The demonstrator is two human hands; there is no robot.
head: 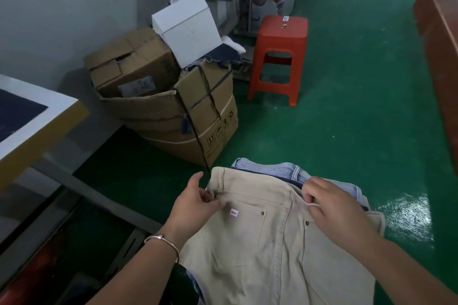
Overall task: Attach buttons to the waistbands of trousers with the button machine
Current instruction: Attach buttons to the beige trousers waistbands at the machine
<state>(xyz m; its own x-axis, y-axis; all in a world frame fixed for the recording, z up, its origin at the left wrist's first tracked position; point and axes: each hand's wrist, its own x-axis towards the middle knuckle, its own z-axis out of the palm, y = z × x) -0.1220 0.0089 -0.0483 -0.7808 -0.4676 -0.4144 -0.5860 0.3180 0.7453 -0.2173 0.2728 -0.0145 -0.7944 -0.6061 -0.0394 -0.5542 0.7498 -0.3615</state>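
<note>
Beige trousers [267,235] lie on top of a pile in front of me, waistband toward the far side. A small white and red sticker [234,212] sits near the left pocket. My left hand [198,202] pinches the waistband at its left end. My right hand [332,202] grips the waistband at the right, fingers curled over the edge. Light blue jeans [295,171] lie beneath, showing beyond the beige waistband. No button machine is in view.
A white table with yellow edge [37,116] stands at the left. Stacked cardboard boxes [173,111] and a white box [188,27] sit ahead. An orange plastic stool [278,57] stands on the green floor [347,119]. A brown bench edge [438,39] runs along the right.
</note>
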